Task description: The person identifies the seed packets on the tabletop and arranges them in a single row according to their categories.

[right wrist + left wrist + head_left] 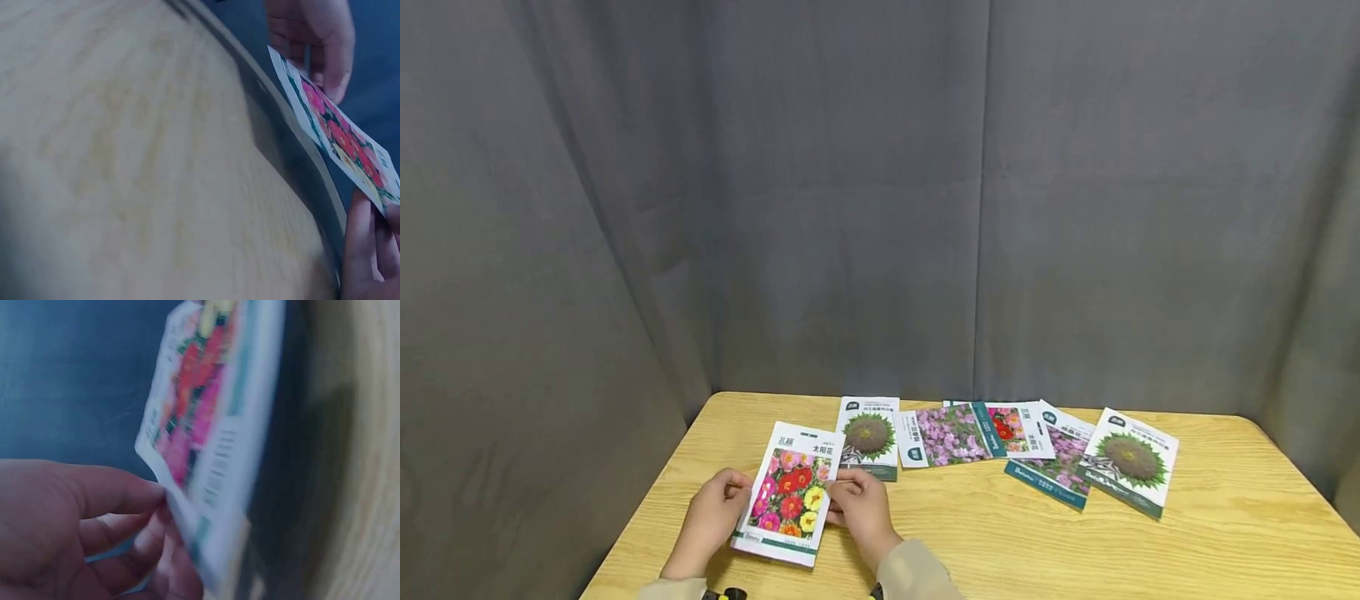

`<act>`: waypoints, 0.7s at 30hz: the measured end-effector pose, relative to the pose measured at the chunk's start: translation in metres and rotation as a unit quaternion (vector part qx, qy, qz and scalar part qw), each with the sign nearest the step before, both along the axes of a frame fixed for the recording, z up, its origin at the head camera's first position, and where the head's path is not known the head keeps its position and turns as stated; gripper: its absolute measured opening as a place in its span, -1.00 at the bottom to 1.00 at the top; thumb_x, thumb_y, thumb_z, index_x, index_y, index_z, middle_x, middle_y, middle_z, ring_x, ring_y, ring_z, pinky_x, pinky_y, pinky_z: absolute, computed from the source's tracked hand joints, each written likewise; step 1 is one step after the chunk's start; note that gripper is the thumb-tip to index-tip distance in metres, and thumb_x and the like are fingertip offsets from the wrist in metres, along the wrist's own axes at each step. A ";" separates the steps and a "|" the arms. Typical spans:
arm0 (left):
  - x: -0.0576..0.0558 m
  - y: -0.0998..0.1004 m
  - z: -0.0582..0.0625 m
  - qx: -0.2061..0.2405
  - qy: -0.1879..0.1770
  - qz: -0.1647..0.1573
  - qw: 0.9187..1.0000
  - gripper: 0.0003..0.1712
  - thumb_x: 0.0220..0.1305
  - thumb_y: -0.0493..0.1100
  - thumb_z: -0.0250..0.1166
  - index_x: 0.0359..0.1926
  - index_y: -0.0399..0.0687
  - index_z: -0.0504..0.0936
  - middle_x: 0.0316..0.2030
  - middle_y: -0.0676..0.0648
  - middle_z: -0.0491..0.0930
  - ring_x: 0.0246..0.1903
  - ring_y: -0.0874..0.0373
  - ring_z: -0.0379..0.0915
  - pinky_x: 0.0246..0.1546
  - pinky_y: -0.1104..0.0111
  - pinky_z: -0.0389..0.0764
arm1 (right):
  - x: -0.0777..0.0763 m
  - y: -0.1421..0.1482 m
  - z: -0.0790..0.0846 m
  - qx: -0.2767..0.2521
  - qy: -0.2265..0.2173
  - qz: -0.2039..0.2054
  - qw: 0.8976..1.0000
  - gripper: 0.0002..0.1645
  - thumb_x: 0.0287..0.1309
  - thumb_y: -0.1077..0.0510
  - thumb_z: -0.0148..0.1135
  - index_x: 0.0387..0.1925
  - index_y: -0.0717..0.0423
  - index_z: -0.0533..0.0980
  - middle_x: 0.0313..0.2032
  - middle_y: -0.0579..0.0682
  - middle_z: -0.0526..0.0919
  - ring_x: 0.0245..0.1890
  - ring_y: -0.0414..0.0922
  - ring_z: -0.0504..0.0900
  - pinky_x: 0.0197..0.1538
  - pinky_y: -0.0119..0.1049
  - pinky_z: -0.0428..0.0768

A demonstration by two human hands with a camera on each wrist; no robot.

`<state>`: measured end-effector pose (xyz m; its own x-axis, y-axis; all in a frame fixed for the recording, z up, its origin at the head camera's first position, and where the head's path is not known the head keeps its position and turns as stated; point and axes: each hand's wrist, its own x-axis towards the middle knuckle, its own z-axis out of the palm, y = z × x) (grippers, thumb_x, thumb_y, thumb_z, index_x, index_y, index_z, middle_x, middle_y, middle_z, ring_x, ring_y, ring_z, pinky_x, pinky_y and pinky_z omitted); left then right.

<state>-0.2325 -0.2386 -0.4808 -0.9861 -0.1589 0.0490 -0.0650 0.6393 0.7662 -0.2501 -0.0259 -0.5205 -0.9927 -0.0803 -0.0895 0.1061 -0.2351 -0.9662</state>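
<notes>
A white seed packet (pixel 790 492) printed with red, pink and yellow flowers is held up near the table's left side, its front facing the head camera. My left hand (pixel 717 510) pinches its left edge between thumb and fingers. On the opposite edge, my right hand (pixel 861 510) grips it with the thumb in front and fingers behind. The left wrist view shows the packet (pixel 200 406) blurred and seen at a slant, with the left hand (pixel 94 531) at its edge. Both hands also appear in the right wrist view, around the tilted packet (pixel 344 134).
Behind the right hand lies a sunflower packet (pixel 868 437). Farther right are a purple-flower packet (pixel 947 435) over a red-flower packet (pixel 1030 429), another purple-flower packet (pixel 1060 458) and a second sunflower packet (pixel 1129 461). Grey curtains (pixel 850 208) border the wooden table (pixel 985 533).
</notes>
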 end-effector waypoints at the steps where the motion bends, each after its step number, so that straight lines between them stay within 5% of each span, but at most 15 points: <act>1: 0.001 -0.001 0.001 -0.009 -0.005 0.000 1.000 -0.86 0.37 -0.32 0.16 -0.16 -0.35 0.59 -0.36 -0.11 0.59 -0.36 0.08 0.50 -0.37 0.29 0.48 | 0.002 -0.001 0.000 0.009 0.000 0.006 1.000 -0.78 0.28 0.37 0.21 -0.07 0.40 0.53 -0.40 -0.02 0.70 -0.52 -0.23 0.59 -0.40 -0.33 0.71; 12: 0.009 -0.010 0.016 -0.057 -0.074 -0.006 0.996 -0.68 0.32 -0.34 0.16 0.04 -0.46 0.50 -0.28 -0.24 0.61 -0.30 -0.03 0.56 -0.34 0.12 0.57 | 0.010 -0.017 0.004 0.074 0.018 0.037 0.996 -0.86 0.23 0.38 0.30 -0.17 0.35 0.57 -0.51 0.05 0.68 -0.66 -0.24 0.59 -0.49 -0.30 0.70; 21: 0.009 -0.026 0.014 -0.021 -0.172 -0.021 0.985 -0.67 0.33 -0.39 0.17 0.07 -0.49 0.43 -0.27 -0.27 0.57 -0.32 -0.02 0.53 -0.37 0.19 0.58 | 0.015 -0.025 0.002 0.211 0.072 0.047 0.974 -0.95 0.17 0.32 0.40 -0.33 0.25 0.67 -0.58 -0.08 0.67 -0.62 -0.19 0.66 -0.39 -0.31 0.67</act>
<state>-0.2232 -0.2642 -0.4671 -0.9511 -0.1229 -0.2835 -0.2892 0.6771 0.6767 -0.2354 -0.0509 -0.5189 -0.9876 -0.1568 0.0060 -0.0361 0.1898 -0.9812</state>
